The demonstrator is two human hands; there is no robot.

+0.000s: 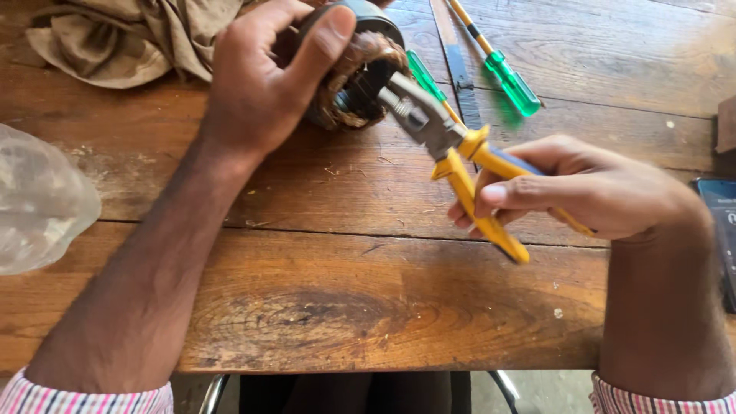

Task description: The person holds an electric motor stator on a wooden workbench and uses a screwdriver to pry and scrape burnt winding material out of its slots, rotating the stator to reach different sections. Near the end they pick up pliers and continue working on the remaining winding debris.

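**Pliers applied to a wound motor core on a wooden table**

We see the left hand (261, 84) closed around a dark round motor core (356, 73), its grip pressed onto the casing with the thumb lying across the top. The core rests at the far side of the table (345, 291), its coppery-brown winding (376, 54) facing right. Our right hand (583, 188) holds yellow-handled pliers (452, 153), the grip wrapped about the handles, which stand somewhat apart; the grey metal nose meets the winding at the core's right edge. We cannot tell whether the nose actually pinches a wire.

Beyond the pliers lie two green-handled screwdrivers (512, 80) and a flat dark metal strip (458, 65). A crumpled beige cloth (123, 38) sits at upper left, a clear plastic bag (38, 199) at the left edge, and a phone (721, 230) at the right edge. Striped pink cuffs (84, 399) show on both wrists.
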